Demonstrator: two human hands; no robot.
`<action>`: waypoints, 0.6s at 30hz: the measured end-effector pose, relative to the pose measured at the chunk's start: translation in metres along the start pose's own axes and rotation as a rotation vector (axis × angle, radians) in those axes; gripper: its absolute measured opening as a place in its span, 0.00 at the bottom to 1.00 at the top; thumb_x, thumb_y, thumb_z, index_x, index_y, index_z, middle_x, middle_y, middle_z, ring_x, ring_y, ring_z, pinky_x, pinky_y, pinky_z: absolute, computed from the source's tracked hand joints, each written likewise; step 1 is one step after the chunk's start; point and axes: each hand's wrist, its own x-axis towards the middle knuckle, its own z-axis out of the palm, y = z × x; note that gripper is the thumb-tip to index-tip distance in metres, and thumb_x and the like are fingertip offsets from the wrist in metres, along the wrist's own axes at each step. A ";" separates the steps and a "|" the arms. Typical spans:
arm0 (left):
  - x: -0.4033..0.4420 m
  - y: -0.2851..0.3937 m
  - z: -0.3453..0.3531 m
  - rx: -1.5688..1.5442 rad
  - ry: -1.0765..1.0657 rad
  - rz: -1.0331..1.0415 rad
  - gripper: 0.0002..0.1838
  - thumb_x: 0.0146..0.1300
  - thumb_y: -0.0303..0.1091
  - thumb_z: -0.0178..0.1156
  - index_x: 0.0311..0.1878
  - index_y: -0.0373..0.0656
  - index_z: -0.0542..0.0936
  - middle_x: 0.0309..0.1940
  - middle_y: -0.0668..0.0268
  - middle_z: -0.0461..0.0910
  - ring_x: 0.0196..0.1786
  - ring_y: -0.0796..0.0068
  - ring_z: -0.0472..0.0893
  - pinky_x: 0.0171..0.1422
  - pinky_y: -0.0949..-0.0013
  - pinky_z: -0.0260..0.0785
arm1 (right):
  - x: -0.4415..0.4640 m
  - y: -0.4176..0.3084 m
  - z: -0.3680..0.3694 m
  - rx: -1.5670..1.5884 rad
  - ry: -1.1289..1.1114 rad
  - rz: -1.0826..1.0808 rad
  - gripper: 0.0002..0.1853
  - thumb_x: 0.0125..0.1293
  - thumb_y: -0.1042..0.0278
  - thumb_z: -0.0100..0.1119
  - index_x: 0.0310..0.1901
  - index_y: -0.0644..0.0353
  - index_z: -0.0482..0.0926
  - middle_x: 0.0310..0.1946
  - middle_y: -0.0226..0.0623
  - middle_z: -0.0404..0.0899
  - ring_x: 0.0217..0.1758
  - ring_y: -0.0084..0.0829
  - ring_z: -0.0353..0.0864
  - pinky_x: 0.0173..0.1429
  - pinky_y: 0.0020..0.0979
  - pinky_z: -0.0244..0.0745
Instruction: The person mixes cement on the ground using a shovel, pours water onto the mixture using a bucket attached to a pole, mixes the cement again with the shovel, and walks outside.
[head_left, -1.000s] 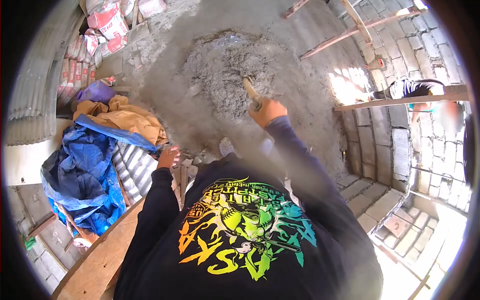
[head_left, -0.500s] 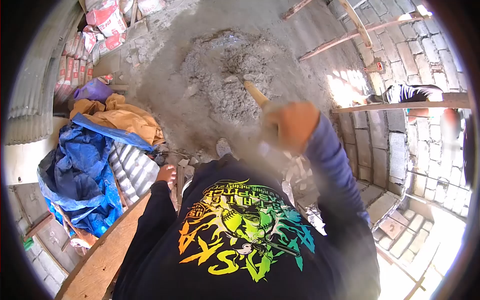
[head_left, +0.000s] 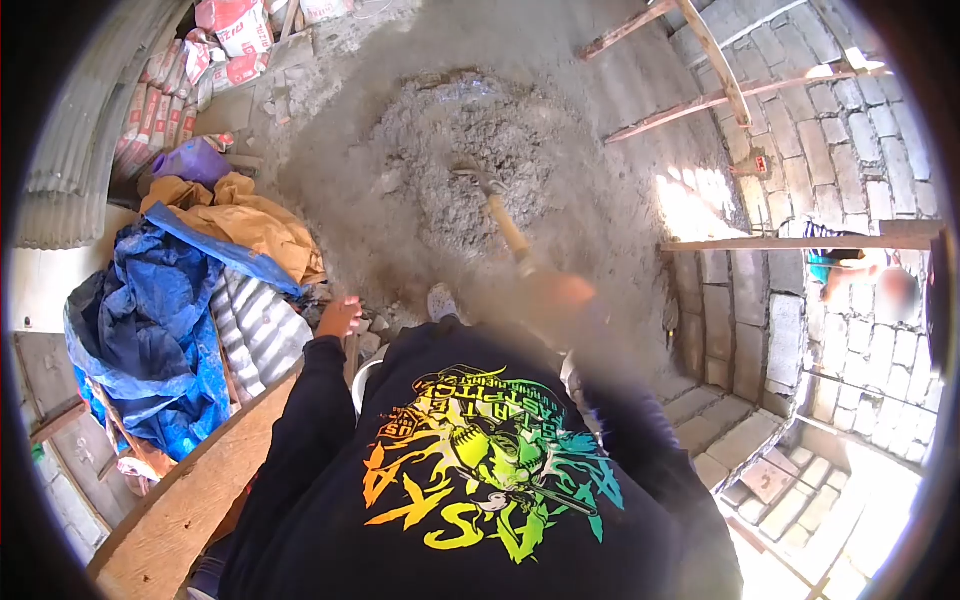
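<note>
Grey floor (head_left: 335,205), block wall (head_left: 735,295), likely mortar heap (head_left: 430,150)

Right hand (head_left: 560,298), now motion-blurred, pulled further back than in either earlier frame; handle (head_left: 512,232) drawn back with it. Metal head (head_left: 489,184), previously largely hidden in the grey mix (head_left: 425,140), now shows. At right, less of the co-worker's striped garment (head_left: 822,231) visible above the timber (head_left: 770,244). More of the white container (head_left: 361,384) exposed.
</note>
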 end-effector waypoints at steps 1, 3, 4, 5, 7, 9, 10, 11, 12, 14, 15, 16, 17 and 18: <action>0.004 -0.018 -0.001 -0.010 -0.027 -0.028 0.25 0.57 0.42 0.52 0.58 0.44 0.68 0.42 0.64 0.77 0.40 0.69 0.77 0.43 0.63 0.70 | 0.002 0.011 -0.005 -0.043 0.102 0.006 0.16 0.45 0.50 0.68 0.28 0.51 0.80 0.23 0.37 0.78 0.23 0.34 0.78 0.31 0.31 0.74; -0.003 -0.039 -0.004 0.035 -0.032 -0.080 0.25 0.57 0.42 0.52 0.58 0.44 0.67 0.42 0.64 0.77 0.39 0.69 0.77 0.43 0.63 0.71 | -0.018 -0.028 -0.084 0.289 0.249 0.250 0.10 0.49 0.61 0.67 0.31 0.54 0.81 0.21 0.35 0.78 0.22 0.24 0.75 0.28 0.24 0.71; -0.008 -0.051 -0.006 0.082 -0.042 -0.128 0.25 0.58 0.42 0.52 0.58 0.44 0.67 0.42 0.65 0.77 0.38 0.69 0.77 0.43 0.62 0.71 | -0.024 -0.034 -0.111 0.329 0.387 0.147 0.07 0.51 0.65 0.65 0.32 0.55 0.82 0.21 0.33 0.78 0.22 0.20 0.73 0.28 0.22 0.69; -0.012 -0.066 -0.010 0.094 -0.053 -0.137 0.25 0.58 0.42 0.52 0.58 0.44 0.67 0.42 0.65 0.77 0.38 0.69 0.77 0.43 0.62 0.71 | -0.030 -0.032 -0.129 0.363 0.528 0.046 0.06 0.54 0.69 0.63 0.34 0.56 0.82 0.21 0.31 0.78 0.22 0.17 0.71 0.28 0.20 0.68; -0.011 -0.085 -0.015 -0.001 -0.040 -0.208 0.23 0.59 0.42 0.51 0.58 0.45 0.67 0.42 0.64 0.77 0.38 0.68 0.78 0.43 0.60 0.71 | -0.037 -0.027 -0.146 0.631 0.556 0.139 0.06 0.56 0.74 0.60 0.35 0.59 0.82 0.26 0.32 0.80 0.26 0.16 0.74 0.33 0.20 0.70; -0.014 -0.097 -0.017 0.019 -0.039 -0.250 0.23 0.59 0.42 0.51 0.57 0.46 0.67 0.43 0.64 0.77 0.38 0.68 0.78 0.42 0.61 0.72 | -0.031 -0.024 -0.143 0.713 0.549 0.168 0.06 0.57 0.72 0.60 0.36 0.60 0.82 0.27 0.34 0.81 0.27 0.18 0.76 0.34 0.20 0.70; -0.016 -0.098 -0.020 0.048 -0.027 -0.279 0.22 0.60 0.42 0.50 0.57 0.47 0.68 0.43 0.64 0.78 0.38 0.67 0.78 0.42 0.61 0.72 | -0.017 -0.018 -0.127 0.604 0.512 0.088 0.07 0.57 0.68 0.60 0.36 0.61 0.81 0.27 0.37 0.81 0.28 0.23 0.77 0.35 0.23 0.71; -0.014 -0.096 -0.025 0.092 -0.042 -0.273 0.21 0.60 0.42 0.51 0.57 0.49 0.68 0.43 0.64 0.78 0.39 0.68 0.78 0.41 0.62 0.72 | 0.000 -0.012 -0.109 0.501 0.482 0.010 0.09 0.57 0.65 0.60 0.35 0.62 0.80 0.28 0.40 0.81 0.29 0.28 0.78 0.36 0.26 0.72; -0.012 -0.089 -0.029 0.109 -0.039 -0.273 0.21 0.60 0.42 0.51 0.57 0.49 0.68 0.43 0.64 0.78 0.39 0.68 0.78 0.41 0.62 0.72 | 0.023 -0.007 -0.087 0.475 0.447 0.115 0.13 0.57 0.60 0.59 0.35 0.61 0.80 0.28 0.42 0.80 0.31 0.33 0.79 0.38 0.29 0.73; -0.009 -0.061 -0.030 0.133 -0.005 -0.221 0.21 0.60 0.41 0.51 0.57 0.48 0.68 0.42 0.64 0.78 0.38 0.69 0.78 0.40 0.64 0.72 | 0.079 0.009 -0.023 0.412 0.436 0.345 0.18 0.54 0.51 0.59 0.35 0.60 0.79 0.29 0.45 0.80 0.35 0.41 0.80 0.41 0.35 0.74; 0.008 -0.062 -0.037 0.007 -0.036 -0.223 0.21 0.60 0.41 0.51 0.56 0.47 0.68 0.43 0.64 0.78 0.36 0.70 0.78 0.40 0.64 0.71 | 0.099 0.013 0.006 0.373 0.459 0.466 0.21 0.52 0.47 0.60 0.35 0.59 0.78 0.29 0.46 0.80 0.36 0.43 0.80 0.42 0.37 0.74; 0.005 -0.038 -0.036 0.010 -0.032 -0.165 0.22 0.60 0.42 0.50 0.57 0.47 0.68 0.43 0.64 0.77 0.35 0.72 0.77 0.40 0.65 0.71 | 0.100 0.006 0.016 0.350 0.408 0.469 0.21 0.52 0.46 0.59 0.36 0.58 0.78 0.30 0.46 0.80 0.37 0.44 0.80 0.43 0.38 0.74; 0.008 -0.017 -0.036 0.005 -0.003 -0.138 0.23 0.60 0.43 0.50 0.57 0.47 0.68 0.43 0.64 0.77 0.36 0.72 0.77 0.40 0.65 0.71 | 0.102 0.001 0.021 0.327 0.364 0.468 0.22 0.51 0.45 0.58 0.36 0.57 0.79 0.30 0.47 0.80 0.38 0.45 0.80 0.44 0.39 0.74; 0.009 0.002 -0.035 -0.004 0.024 -0.113 0.23 0.59 0.44 0.51 0.57 0.47 0.68 0.44 0.64 0.77 0.37 0.72 0.77 0.40 0.65 0.71 | 0.101 0.002 0.023 0.333 0.381 0.472 0.22 0.51 0.45 0.58 0.36 0.57 0.79 0.30 0.47 0.80 0.38 0.45 0.80 0.44 0.39 0.74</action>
